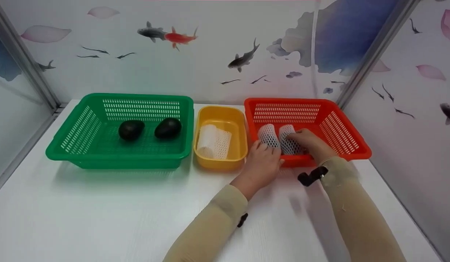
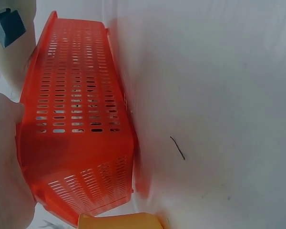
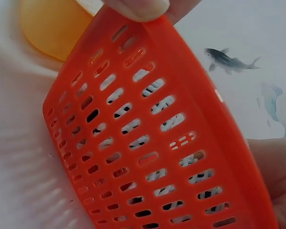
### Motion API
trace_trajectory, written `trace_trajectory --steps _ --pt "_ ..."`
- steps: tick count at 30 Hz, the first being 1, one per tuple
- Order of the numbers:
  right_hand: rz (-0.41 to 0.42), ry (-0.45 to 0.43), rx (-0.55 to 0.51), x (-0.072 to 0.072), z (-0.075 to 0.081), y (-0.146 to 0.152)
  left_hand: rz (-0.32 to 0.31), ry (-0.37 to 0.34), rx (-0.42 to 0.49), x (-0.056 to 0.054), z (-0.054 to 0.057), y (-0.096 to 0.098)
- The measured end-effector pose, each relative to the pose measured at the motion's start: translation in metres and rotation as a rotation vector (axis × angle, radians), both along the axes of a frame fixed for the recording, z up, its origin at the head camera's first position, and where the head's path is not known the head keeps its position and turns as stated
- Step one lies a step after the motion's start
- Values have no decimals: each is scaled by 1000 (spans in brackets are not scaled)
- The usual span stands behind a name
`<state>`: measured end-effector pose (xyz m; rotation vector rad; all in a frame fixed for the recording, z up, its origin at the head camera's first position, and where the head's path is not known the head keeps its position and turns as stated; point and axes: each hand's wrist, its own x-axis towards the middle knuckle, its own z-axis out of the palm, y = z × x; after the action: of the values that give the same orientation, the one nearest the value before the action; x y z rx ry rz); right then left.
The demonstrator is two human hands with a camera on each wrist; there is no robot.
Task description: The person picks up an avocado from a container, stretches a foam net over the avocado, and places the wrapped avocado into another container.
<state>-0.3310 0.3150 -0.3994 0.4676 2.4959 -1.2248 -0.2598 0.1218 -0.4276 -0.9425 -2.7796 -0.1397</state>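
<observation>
In the head view two dark avocados wrapped in white foam net sleeves lie in the red basket (image 1: 341, 145). My left hand (image 1: 259, 163) reaches over its front rim, fingertips against the left netted avocado (image 1: 269, 135); the right wrist view shows its thumb (image 3: 148, 7) pressed on the rim's outside. My right hand (image 1: 312, 142) is inside the basket and holds the right netted avocado (image 1: 288, 140), thumb on top; its other fingers are mostly hidden. The left wrist view has only the basket's outer wall (image 2: 71, 148) and part of the left hand (image 2: 7, 167).
A green basket (image 1: 119, 160) with two bare avocados (image 1: 168, 128) stands at the left. Between the baskets sits a yellow container (image 1: 221, 163) holding loose white foam net sleeves (image 1: 214, 142). Patterned panels (image 1: 210, 54) enclose the white table (image 1: 112, 211) at back and sides.
</observation>
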Motion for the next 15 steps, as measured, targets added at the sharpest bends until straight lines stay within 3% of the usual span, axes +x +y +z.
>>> trace_trajectory --steps 15 --pt "20 18 27 -2 3 -3 -6 -23 -10 -2 2 -1"
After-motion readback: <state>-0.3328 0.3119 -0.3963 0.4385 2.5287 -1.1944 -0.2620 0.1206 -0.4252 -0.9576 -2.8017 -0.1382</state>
